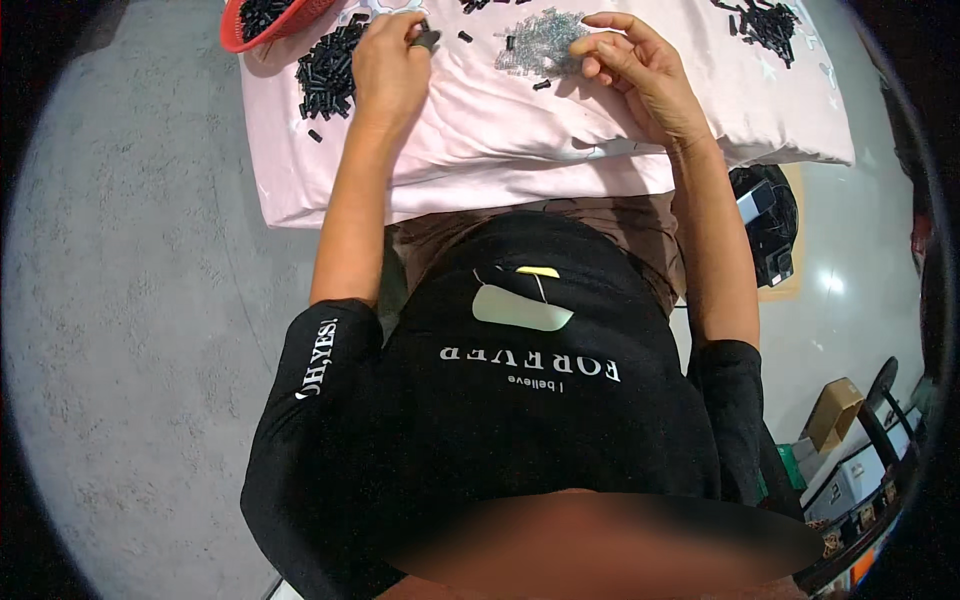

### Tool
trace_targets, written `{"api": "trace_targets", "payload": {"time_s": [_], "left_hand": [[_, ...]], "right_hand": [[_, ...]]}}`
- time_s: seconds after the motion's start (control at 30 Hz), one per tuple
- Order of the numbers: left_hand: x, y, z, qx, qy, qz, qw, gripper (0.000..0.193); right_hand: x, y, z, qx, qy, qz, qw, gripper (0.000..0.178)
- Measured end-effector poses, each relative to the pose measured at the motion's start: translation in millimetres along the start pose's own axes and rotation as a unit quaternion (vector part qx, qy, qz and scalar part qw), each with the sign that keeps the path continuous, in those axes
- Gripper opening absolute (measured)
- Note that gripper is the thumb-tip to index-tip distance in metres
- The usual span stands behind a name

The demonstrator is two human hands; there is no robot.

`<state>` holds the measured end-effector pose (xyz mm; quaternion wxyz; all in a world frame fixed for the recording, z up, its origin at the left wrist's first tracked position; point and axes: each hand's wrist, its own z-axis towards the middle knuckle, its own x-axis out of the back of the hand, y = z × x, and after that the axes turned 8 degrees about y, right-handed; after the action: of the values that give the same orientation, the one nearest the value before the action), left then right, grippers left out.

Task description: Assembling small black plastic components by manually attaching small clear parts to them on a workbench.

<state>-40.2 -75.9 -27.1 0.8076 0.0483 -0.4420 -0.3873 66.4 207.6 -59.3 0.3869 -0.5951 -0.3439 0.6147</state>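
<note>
My left hand [392,75] is closed at the fingertips around a small black piece [428,39], its exact shape partly hidden by the fingers. It rests beside a heap of short black tube-like pieces [326,75]. My right hand [650,85] hovers at the right edge of a pile of small clear pieces [540,45]. Its thumb and fingers are curled together, and whatever they may pinch is too small to see. A single black piece [542,85] lies just in front of the clear pile, and another loose one [465,36] sits between my hands.
A red basket [290,22] with more black pieces stands at the far left. At the far right lies another black heap [768,30]. Pink patterned cloth [470,130] covers the work surface. On the floor to the right are a black bag-like object [770,225] and a cardboard box [835,415].
</note>
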Motion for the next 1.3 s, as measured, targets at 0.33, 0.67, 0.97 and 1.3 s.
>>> {"api": "trace_targets", "payload": {"time_s": [0.33,0.67,0.97,1.3], "left_hand": [[5,40,5,-0.02,-0.072,-0.063,0.995,0.022],[-14,28,1,-0.023,-0.125,-0.085,0.988,0.024],[-34,24,32,0.046,-0.05,-0.001,0.998,0.013],[-20,48,19,0.063,-0.092,-0.055,0.992,0.011]], "right_hand": [[10,4,2,-0.001,-0.005,0.012,1.0,0.027],[13,8,3,0.008,0.014,0.04,0.999,0.025],[13,7,2,0.009,0.018,0.041,0.999,0.024],[10,8,2,0.013,0.016,0.033,0.999,0.024]]}}
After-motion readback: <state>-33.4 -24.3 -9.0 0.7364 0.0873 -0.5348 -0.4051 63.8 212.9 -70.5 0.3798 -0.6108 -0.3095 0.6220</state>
